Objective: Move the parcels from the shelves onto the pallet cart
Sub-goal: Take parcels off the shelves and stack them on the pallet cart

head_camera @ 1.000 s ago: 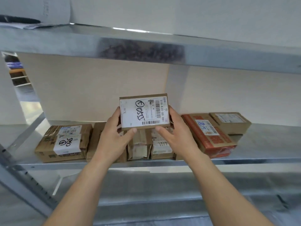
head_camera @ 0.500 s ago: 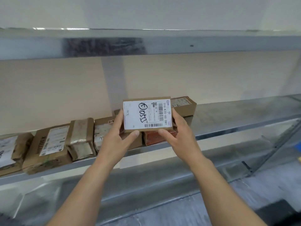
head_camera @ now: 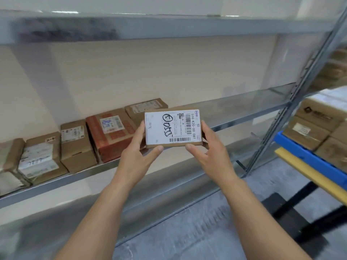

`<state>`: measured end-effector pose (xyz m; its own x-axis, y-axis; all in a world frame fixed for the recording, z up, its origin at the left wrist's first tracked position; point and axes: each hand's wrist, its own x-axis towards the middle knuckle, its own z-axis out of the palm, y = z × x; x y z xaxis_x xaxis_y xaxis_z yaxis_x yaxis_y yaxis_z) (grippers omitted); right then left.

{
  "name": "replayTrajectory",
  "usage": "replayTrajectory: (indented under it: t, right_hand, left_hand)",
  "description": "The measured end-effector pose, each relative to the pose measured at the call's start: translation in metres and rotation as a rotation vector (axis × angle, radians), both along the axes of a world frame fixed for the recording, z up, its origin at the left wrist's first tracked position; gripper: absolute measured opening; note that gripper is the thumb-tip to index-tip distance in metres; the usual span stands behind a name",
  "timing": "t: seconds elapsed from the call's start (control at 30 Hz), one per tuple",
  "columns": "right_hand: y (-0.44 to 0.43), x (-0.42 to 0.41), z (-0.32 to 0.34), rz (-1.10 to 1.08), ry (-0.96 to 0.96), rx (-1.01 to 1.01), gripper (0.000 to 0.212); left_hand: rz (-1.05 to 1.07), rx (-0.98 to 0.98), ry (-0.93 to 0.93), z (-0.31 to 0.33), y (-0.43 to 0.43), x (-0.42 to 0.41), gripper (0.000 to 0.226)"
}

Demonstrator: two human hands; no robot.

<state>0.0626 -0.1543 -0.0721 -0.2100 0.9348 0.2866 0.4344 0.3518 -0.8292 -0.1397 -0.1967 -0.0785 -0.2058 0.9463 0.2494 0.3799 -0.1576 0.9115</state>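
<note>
I hold a small flat cardboard parcel [head_camera: 173,128] with a white label and black handwriting in front of me, clear of the shelf. My left hand [head_camera: 138,152] grips its left edge and my right hand [head_camera: 207,149] grips its right edge, thumbs under the bottom edge. Behind it, several parcels stay on the metal shelf [head_camera: 234,111]: a red-printed box [head_camera: 110,134], a brown box [head_camera: 76,145] and a labelled box [head_camera: 40,158]. At the right edge stands the pallet cart [head_camera: 308,162], blue and yellow, with several brown parcels [head_camera: 315,126] stacked on it.
A slanted metal upright [head_camera: 293,102] of the rack stands between the shelf and the cart. An upper shelf [head_camera: 150,27] runs overhead and a lower shelf [head_camera: 169,186] sits below. The cart's black frame [head_camera: 293,203] rests on grey floor at the lower right.
My view has swung to the right, so the shelf parcels slid left and the pallet cart came into view. Both hands keep the same hold on the labelled parcel.
</note>
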Motion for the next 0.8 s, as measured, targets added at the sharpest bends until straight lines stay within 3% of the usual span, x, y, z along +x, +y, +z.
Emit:
replayTrajectory:
  t: [0.37,0.8]
  right_hand:
    - [-0.008,0.118,-0.016,-0.266,0.091,-0.009,0.073]
    - [0.010,0.258,0.002,-0.686,0.034,-0.021,0.074]
  left_hand:
    - [-0.315,-0.061,-0.050,-0.005,0.048,0.113,0.083]
    - [-0.682,-0.037,-0.046,0.010,0.136,0.275,0.077]
